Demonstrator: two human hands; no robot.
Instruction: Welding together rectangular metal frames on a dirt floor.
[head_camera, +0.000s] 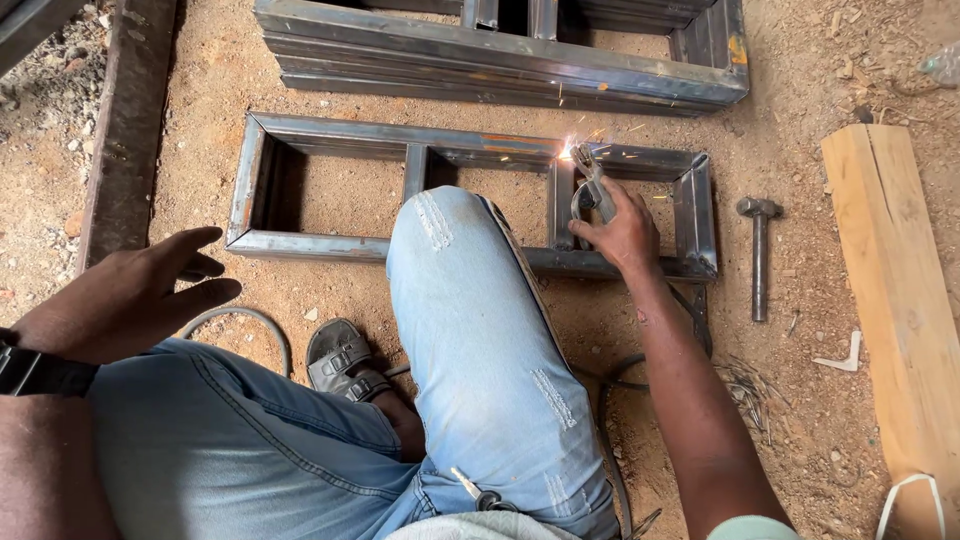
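Note:
A rectangular steel frame (330, 132) with cross bars lies flat on the sandy ground. My right hand (625, 235) grips a welding electrode holder (592, 190), whose tip touches the frame's far rail, where bright sparks (568, 152) fly. My left hand (140, 295) hovers open, fingers spread, above my left knee at the lower left, holding nothing. My right knee in torn light-blue jeans (480, 330) rises between both hands and hides part of the frame's near rail.
A stack of similar steel frames (500, 60) lies beyond. A hammer (759, 255) rests right of the frame, beside a wooden plank (895, 290). A steel beam (125, 130) runs along the left. A cable (255, 320) curls by my sandalled foot (345, 360).

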